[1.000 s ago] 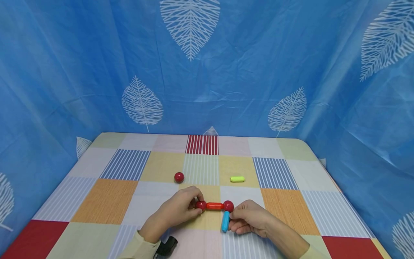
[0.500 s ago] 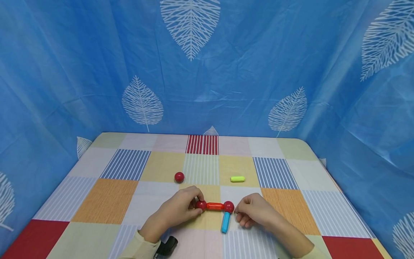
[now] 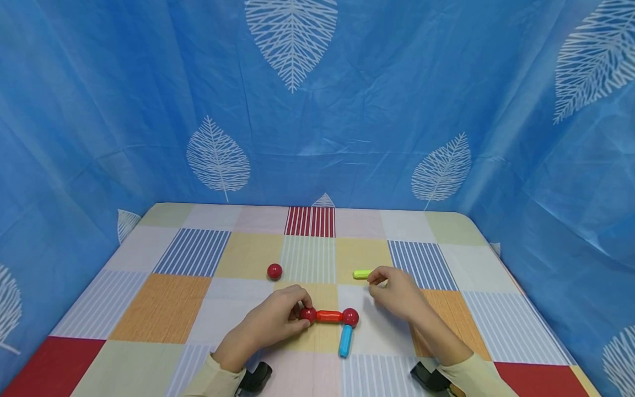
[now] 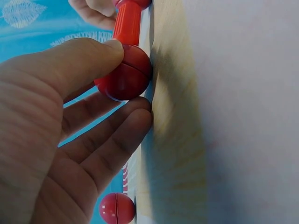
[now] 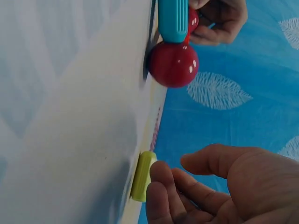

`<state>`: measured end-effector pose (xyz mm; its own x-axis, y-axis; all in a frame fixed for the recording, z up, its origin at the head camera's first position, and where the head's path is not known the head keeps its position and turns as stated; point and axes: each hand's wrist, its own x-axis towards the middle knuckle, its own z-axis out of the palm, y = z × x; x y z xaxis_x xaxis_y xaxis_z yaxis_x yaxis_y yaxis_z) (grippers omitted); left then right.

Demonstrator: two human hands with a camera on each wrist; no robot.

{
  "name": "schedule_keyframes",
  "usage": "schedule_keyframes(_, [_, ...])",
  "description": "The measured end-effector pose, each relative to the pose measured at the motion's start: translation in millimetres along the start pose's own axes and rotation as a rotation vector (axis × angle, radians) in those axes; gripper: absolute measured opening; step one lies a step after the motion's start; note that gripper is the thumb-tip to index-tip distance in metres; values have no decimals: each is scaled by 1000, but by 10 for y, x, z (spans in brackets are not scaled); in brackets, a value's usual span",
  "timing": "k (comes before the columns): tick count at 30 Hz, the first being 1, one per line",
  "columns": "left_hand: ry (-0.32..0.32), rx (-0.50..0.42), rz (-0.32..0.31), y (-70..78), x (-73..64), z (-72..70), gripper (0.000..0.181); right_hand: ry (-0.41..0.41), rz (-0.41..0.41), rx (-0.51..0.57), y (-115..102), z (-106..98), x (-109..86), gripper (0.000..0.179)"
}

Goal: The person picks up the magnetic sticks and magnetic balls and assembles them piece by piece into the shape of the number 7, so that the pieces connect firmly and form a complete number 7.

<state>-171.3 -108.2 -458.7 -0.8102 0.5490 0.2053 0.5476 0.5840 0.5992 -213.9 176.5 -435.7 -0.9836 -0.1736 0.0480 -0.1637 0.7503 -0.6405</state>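
My left hand (image 3: 276, 321) pinches a red ball (image 4: 125, 77) between thumb and fingers, low over the tabletop. From that ball an orange-red rod (image 3: 329, 316) runs right to a second red ball (image 3: 350, 317). A blue rod (image 3: 345, 341) joins the second ball and points toward me. Above the table, my right hand (image 3: 397, 293) is beside a yellow-green rod (image 3: 361, 274), covering its right end in the head view. The right wrist view shows thumb and fingers apart, with nothing between them; whether a fingertip touches the rod (image 5: 144, 177), I cannot tell.
A loose red ball (image 3: 274, 271) lies beyond my left hand. The table wears a patchwork-patterned cloth (image 3: 159, 309). A blue curtain (image 3: 347, 110) with white leaves surrounds the back and sides. Black wrist devices (image 3: 257, 378) sit at both cuffs.
My right hand has let go of the blue rod and moved away from me to the yellow-green rod. The left hand and the joined pieces have stayed in place.
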Motion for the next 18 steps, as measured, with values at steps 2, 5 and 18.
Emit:
schedule_keyframes(2, [-2,2,-6,3,-3,0,23,22,-34,-43,19,8,50,17])
schedule_keyframes(5, [-2,7,-13,7,-3,-9,23,54,-91,-95,38,29,136,22])
schedule_keyframes(18, [-8,-14,-13,4,-1,-11,23,-13,-198,-237,149,56,365,24])
